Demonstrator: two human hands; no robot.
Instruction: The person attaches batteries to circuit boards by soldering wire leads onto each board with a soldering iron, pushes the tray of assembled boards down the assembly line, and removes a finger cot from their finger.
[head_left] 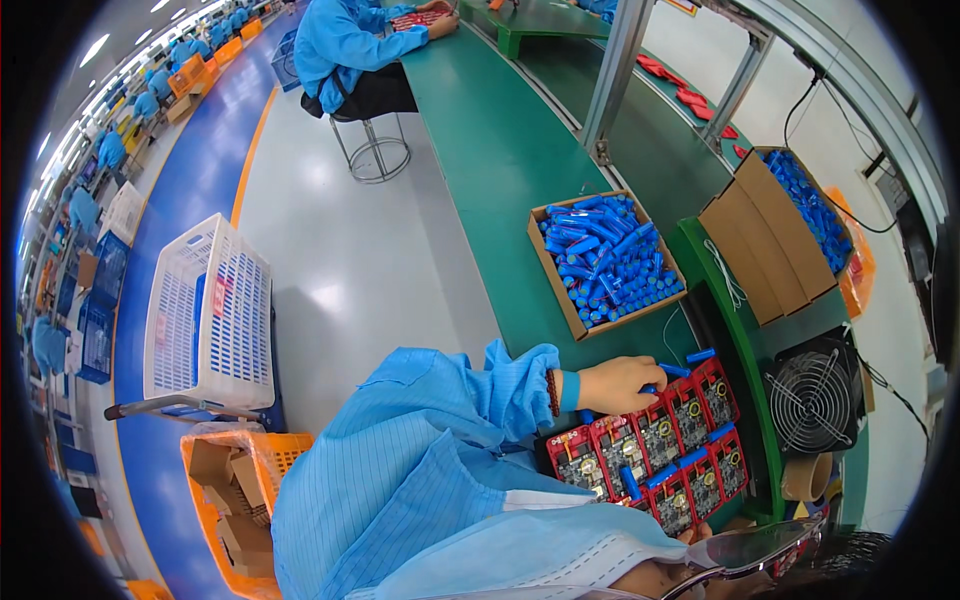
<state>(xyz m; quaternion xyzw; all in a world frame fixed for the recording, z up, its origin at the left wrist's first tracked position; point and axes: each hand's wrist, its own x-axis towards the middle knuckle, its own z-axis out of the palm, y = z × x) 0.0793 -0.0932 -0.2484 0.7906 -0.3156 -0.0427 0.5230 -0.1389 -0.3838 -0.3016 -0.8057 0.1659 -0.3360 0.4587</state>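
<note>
My left hand [622,385], in a blue sleeve with a teal wristband and a beaded bracelet, reaches over a panel of red-framed circuit boards [660,438]. Its fingers are bent around a blue cylindrical battery cell [649,390] at the panel's far edge. Other battery cells lie on the boards, one [630,483] near the front and one [692,457] along the middle; another [701,355] rests at the far edge. Only some fingertips of my right hand [697,534] show, at the panel's near edge; the rest is hidden behind the face mask and glasses.
Beyond the panel, a cardboard box [560,300] full of blue battery cells stands on the green table [510,215]. A second box [775,245], a black fan [810,400] and a tape roll [806,477] are at right. A white basket [205,320] and a seated co-worker [345,50] are left.
</note>
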